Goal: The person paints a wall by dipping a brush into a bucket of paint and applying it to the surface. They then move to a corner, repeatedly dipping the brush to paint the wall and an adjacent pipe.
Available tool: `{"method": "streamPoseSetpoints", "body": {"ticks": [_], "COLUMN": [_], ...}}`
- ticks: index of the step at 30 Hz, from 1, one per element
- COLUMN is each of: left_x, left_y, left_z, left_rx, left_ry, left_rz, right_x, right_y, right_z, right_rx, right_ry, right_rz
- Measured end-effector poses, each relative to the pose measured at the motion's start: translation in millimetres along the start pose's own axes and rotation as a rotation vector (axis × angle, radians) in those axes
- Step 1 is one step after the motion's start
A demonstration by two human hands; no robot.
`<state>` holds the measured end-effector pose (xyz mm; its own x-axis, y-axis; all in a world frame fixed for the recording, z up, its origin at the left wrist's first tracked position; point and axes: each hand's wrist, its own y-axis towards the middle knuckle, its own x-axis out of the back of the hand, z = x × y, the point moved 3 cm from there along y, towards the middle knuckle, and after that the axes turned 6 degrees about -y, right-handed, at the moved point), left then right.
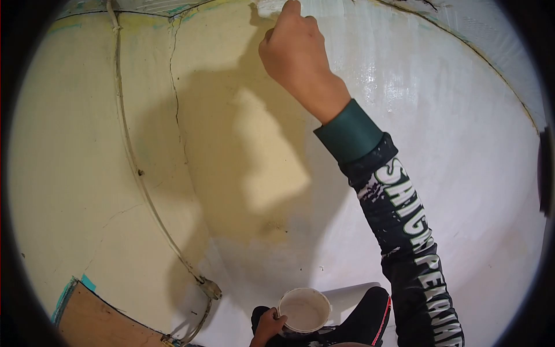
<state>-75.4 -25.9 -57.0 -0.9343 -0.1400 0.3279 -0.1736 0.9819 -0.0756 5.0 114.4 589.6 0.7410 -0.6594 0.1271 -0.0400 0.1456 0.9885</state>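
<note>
My right hand (298, 55) is raised to the top of the wall, its fingers closed around a paintbrush. White bristles of the paintbrush (269, 7) show beside the knuckles at the upper frame edge; its handle is mostly hidden in the hand. Low in view, my left hand (269, 327) grips the rim of a small white bucket (305, 294), thumb over the edge. The bucket has a whitish inside. Fresh white paint glistens on the wall (376, 87) right of the brush, while the wall section to its left (219, 115) is yellowish.
A cable (128, 139) runs down the left wall to a small outlet box (210, 288). Cracks (174, 87) mark the yellow surface. A brown panel (95, 315) stands at lower left. My dark-clad legs (370, 312) are below. A dark object (545, 173) sits at the right edge.
</note>
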Motion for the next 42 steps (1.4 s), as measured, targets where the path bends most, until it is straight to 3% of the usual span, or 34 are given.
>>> {"method": "streamPoseSetpoints", "body": {"ticks": [2,5,12,14,17,20,26,31,33,37,39,40,42], "left_x": [0.8,0.5,-1.4,-1.5,0.1,-0.6,-1.5,-2.2,-2.5,-4.5,-1.4,0.3,0.0], "left_y": [-0.2,-0.6,-0.4,1.6,-0.5,-0.4,-1.2,0.2,-3.2,-2.0,-5.3,-6.3,-4.4], "left_z": [-1.1,-4.7,-7.7,-4.0,-7.1,-7.2,-0.1,-6.3,-15.0,-10.5,-13.7,-15.3,-5.8], "left_rx": [0.018,-0.005,0.004,0.0,-0.022,-0.011,-0.008,-0.021,-0.026,-0.027,-0.023,-0.023,-0.032], "left_ry": [-0.005,-0.003,-0.019,-0.029,0.023,0.004,-0.025,-0.033,-0.002,0.025,0.009,-0.009,-0.004], "left_rz": [0.003,-0.012,-0.025,-0.027,-0.019,-0.019,-0.033,-0.028,-0.019,-0.009,-0.024,-0.035,-0.042], "right_x": [0.1,-1.9,13.1,19.6,2.5,14.8,0.9,9.0,17.0,21.1,-4.9,0.5,14.1], "right_y": [9.8,13.6,-48.7,-47.3,-20.3,6.2,22.5,-47.9,-109.2,-108.2,-78.5,-64.5,-41.3], "right_z": [-1.1,-1.7,3.4,5.1,-7.4,-6.4,-22.1,-20.8,-1.9,7.0,2.0,11.1,32.4], "right_rx": [-0.026,-0.071,0.012,0.041,-0.03,-0.135,-0.012,0.184,-0.064,-0.033,0.235,0.234,0.422], "right_ry": [-0.114,-0.058,-0.02,-0.054,-0.031,-0.106,-0.229,-0.039,-0.085,-0.062,-0.338,-0.336,-0.833], "right_rz": [-0.078,-0.019,0.055,-0.065,-0.18,-0.067,-0.203,-0.071,0.06,0.044,-0.2,-0.199,-0.473]}}
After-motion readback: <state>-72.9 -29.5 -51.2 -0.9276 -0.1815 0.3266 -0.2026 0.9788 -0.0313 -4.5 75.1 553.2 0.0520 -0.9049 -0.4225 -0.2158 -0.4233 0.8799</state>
